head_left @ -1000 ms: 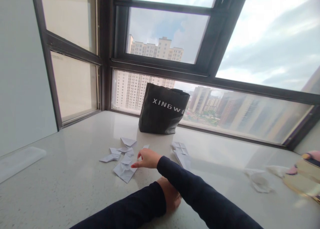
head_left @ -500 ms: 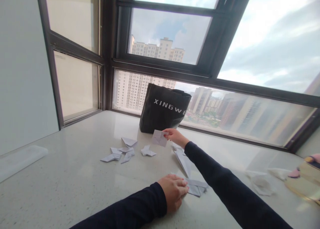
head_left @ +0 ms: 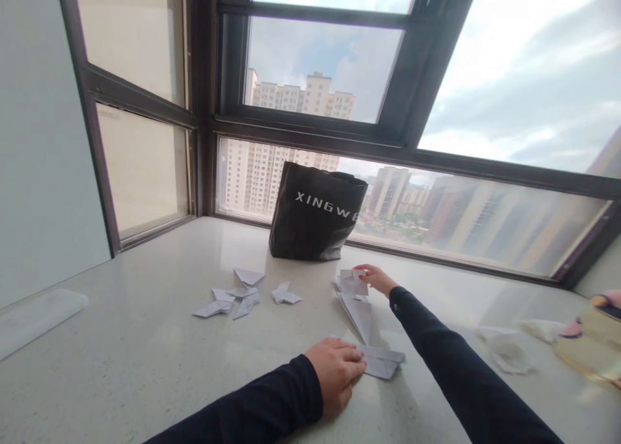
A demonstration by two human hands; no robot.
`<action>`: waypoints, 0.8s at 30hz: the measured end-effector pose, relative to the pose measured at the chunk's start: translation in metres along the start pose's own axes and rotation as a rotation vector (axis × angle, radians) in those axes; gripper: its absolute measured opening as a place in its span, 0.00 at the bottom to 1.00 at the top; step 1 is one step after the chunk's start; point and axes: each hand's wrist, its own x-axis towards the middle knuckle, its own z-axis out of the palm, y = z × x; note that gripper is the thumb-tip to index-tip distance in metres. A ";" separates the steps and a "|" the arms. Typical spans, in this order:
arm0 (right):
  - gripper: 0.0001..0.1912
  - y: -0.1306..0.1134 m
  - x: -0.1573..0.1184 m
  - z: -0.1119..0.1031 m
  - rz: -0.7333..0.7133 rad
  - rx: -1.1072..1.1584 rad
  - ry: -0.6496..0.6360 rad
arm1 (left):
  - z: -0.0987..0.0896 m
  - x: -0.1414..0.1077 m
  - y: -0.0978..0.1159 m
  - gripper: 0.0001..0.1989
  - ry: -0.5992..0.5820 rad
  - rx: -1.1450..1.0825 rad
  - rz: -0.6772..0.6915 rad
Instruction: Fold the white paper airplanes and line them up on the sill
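My right hand (head_left: 377, 279) pinches a small folded paper square (head_left: 353, 282) by its right edge, over the upper end of a long pointed folded paper (head_left: 358, 314). Nearer to me, my left hand (head_left: 334, 374) lies on the white counter with fingers extended, its fingertips on the left end of a flat folded paper (head_left: 383, 361). To the left lie a three-pointed folded paper (head_left: 286, 294) and a loose group of several folded papers (head_left: 244, 293).
A black bag (head_left: 317, 214) stands against the window at the back. On the counter (head_left: 160, 340), a whitish translucent case (head_left: 43, 318) lies far left. Crumpled tissue (head_left: 507, 350) and a yellowish object with pink parts (head_left: 592, 340) are at the right.
My right hand has moved right with the paper square, from in front of the bag to over the long pointed paper. My left hand has stayed nearly in place.
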 end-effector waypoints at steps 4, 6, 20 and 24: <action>0.15 0.005 -0.003 0.016 0.011 -0.164 0.010 | 0.000 0.000 0.001 0.21 -0.007 0.004 -0.002; 0.15 0.007 -0.008 0.020 0.004 -0.254 0.037 | -0.001 0.000 0.001 0.21 -0.009 0.009 -0.003; 0.12 -0.146 -0.019 0.051 -0.438 -0.486 -0.001 | 0.004 0.001 0.000 0.19 -0.008 0.031 -0.014; 0.20 -0.202 -0.036 0.105 -0.592 -0.450 -0.079 | 0.014 0.003 -0.002 0.14 0.013 0.097 -0.028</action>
